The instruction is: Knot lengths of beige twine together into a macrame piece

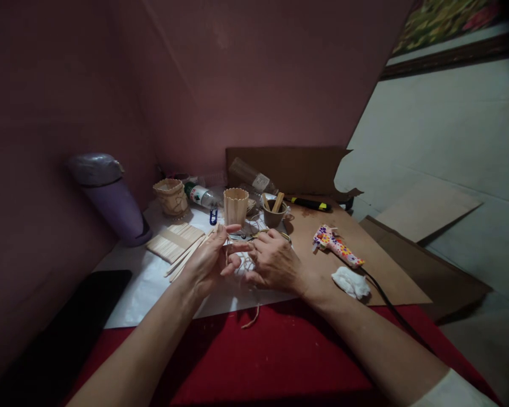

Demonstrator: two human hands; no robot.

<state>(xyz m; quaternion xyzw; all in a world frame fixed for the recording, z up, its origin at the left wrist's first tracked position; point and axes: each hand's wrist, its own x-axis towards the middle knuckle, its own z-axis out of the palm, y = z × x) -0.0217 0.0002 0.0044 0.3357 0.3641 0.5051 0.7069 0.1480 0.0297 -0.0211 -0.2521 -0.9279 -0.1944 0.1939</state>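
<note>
My left hand [214,254] is over the white sheet, thumb and index finger stretched out, the other fingers curled, with a strand of twine [246,263] across them. My right hand [275,260] is closed close beside it, its fingertips at the twine; its exact grip is partly hidden. A loose end of the twine lies nearer me on the red cloth. Just beyond the hands lie scissors [240,238], partly covered by my right hand. Behind them stands a cup of wooden sticks [236,208]. Loose craft sticks [182,263] lie beside my left hand.
A banded bundle of craft sticks [175,242], a decorated pot [170,198], plastic bottles [201,195] and a purple container [114,206] stand left and behind. At right are a small dark pot [275,216], a cutter [311,203], a corded glue gun [337,247] and a white wad [351,282].
</note>
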